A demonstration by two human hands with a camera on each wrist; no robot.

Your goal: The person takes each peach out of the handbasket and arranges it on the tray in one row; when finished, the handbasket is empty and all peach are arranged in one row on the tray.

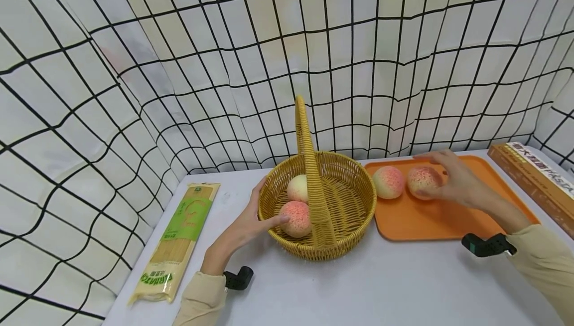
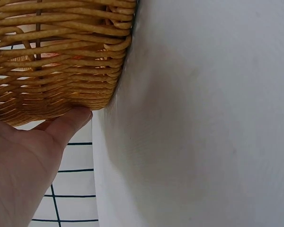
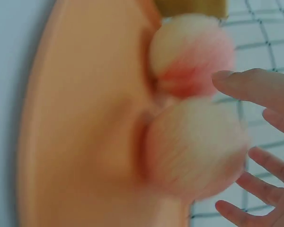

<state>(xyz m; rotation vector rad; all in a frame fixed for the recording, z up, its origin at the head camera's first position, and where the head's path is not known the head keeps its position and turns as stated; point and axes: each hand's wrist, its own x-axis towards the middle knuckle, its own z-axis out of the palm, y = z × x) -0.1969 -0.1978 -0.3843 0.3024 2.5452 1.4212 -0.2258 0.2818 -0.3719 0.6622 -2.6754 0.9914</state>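
A round wicker basket [image 1: 363, 206] with a tall handle holds two peaches: a pale one [image 1: 297, 188] at the back and a pinker one [image 1: 296, 220] in front. At its left side, my left hand [image 1: 245, 224] grips the rim, thumb over the edge toward the pinker peach and fingers along the outer wall. Two more peaches lie on the orange tray [image 1: 457, 224], the left one [image 1: 388, 182] near the basket. Around the right-hand peach [image 1: 421, 182] my right hand [image 1: 459, 181] spreads its fingers; the right wrist view shows them spread close beside that peach [image 3: 194, 149].
A long bag of dried noodles [image 1: 177, 241] with a green label lies on the white table [image 1: 323, 296] to the left. Right of the tray is a brown pasta box [image 1: 533, 176]. A white wall with a black grid [image 1: 269, 67] encloses the table's back and sides.
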